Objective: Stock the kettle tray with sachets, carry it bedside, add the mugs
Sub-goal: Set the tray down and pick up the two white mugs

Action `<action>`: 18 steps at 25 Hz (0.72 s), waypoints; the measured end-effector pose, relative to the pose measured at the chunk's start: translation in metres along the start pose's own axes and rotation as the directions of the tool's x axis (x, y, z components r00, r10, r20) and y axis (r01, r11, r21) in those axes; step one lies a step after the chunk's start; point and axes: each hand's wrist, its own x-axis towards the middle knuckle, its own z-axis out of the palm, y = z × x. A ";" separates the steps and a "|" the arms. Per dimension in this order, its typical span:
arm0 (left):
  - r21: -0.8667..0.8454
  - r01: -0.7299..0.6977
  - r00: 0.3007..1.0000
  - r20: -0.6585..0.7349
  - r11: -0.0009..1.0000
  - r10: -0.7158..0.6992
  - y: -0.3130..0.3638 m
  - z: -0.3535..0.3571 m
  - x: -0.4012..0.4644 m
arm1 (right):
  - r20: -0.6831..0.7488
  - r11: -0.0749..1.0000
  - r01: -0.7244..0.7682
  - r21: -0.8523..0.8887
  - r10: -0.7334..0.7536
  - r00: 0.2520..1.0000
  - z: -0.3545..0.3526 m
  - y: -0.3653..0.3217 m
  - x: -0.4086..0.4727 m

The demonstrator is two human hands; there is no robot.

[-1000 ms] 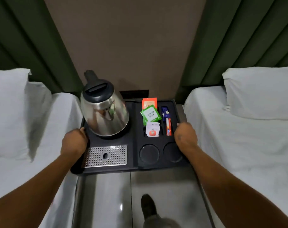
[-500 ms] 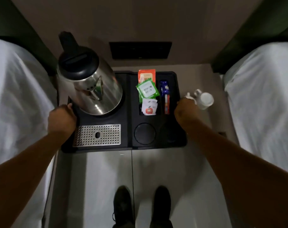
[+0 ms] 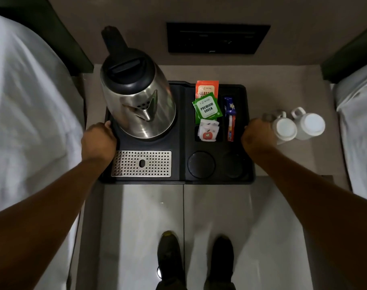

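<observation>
Hands (image 3: 98, 141) (image 3: 257, 137) grip rectangular black tray (image 3: 178, 181).

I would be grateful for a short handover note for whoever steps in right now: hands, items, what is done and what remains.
Left hand grips the left edge of the tray; right hand grips its right edge.
The tray is on the bedside surface, carrying the kettle and sachets in the compartments.
Two white mugs stand inverted beside the tray, right of it.
Done: sachets stocked, tray at bedside.
Left: release the tray, set the mugs in the two empty round recesses.
</observation>
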 end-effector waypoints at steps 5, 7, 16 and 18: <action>0.010 0.002 1.000 -0.007 1.000 -0.001 -0.001 0.010 0.004 | 0.022 0.998 0.025 0.049 -0.026 0.999 -0.004 0.002 0.008; -0.027 -0.009 1.000 0.000 1.000 0.009 0.006 0.004 0.003 | 0.036 0.996 0.022 0.088 -0.026 0.999 -0.012 0.001 0.005; -0.358 -0.363 0.869 0.203 0.860 0.451 0.187 0.014 -0.209 | -0.136 0.998 -0.062 0.002 0.062 0.989 -0.092 0.120 0.007; -0.286 -0.557 0.761 0.199 0.780 0.617 0.279 0.045 -0.197 | -0.009 0.988 -0.041 -0.146 0.040 0.999 -0.091 0.139 0.037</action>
